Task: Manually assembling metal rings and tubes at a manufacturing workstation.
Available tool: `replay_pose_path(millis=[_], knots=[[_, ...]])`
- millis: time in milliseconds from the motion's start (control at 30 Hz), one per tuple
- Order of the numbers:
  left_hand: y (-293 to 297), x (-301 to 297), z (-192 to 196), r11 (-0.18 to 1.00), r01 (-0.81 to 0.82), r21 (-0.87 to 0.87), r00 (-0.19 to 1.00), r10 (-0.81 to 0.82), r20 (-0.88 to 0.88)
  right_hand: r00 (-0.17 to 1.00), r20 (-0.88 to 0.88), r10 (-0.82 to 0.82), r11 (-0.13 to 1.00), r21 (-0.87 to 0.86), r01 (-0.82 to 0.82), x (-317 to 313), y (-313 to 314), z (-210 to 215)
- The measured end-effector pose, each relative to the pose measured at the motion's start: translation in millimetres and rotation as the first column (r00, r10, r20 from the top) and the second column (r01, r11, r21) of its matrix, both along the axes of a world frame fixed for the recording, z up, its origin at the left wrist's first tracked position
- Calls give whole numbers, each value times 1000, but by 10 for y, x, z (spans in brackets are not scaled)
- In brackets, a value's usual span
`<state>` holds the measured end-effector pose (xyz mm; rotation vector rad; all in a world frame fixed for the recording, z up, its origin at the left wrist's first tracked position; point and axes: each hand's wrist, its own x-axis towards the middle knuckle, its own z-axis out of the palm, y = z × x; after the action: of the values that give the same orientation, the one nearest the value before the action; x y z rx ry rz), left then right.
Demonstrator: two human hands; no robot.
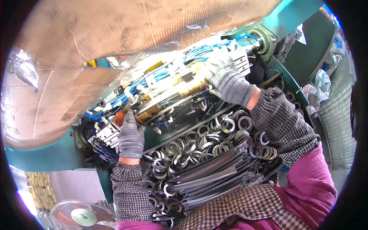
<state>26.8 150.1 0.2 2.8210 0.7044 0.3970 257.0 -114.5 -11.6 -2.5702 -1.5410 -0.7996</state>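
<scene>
My left hand (131, 138), in a grey striped knit glove, reaches up to the left end of a machine fixture. Its fingers stretch out beside an orange part (119, 118) and a brass cylinder (148, 114). My right hand (230, 80), gloved alike, lies over the fixture's right end, near a second brass cylinder (193, 87). Strong glare washes out its fingertips, so its grip cannot be made out. Between the two brass cylinders runs a shiny metal rod (168, 100). Blue air hoses (155, 74) and white fittings run along the fixture.
Below the fixture, many loose metal rings (184, 147) lie heaped beside a stack of long flat dark strips (214, 168). A plastic-wrapped brown cover (115, 34) hangs over the far side. Green machine frame (42, 153) borders the left; a fan (82, 216) stands lower left.
</scene>
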Motion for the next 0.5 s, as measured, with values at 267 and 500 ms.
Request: replay_pose_path(millis=[267,500], knots=[[-430,44,325,992,-50,-120,993,63,104,986,-160,55,997,-42,-62,-101,20,161],[-1384,-580,-394,728,402,-556,763,-602,-236,903,-413,-122,963,172,209,-340,-1227,-262]])
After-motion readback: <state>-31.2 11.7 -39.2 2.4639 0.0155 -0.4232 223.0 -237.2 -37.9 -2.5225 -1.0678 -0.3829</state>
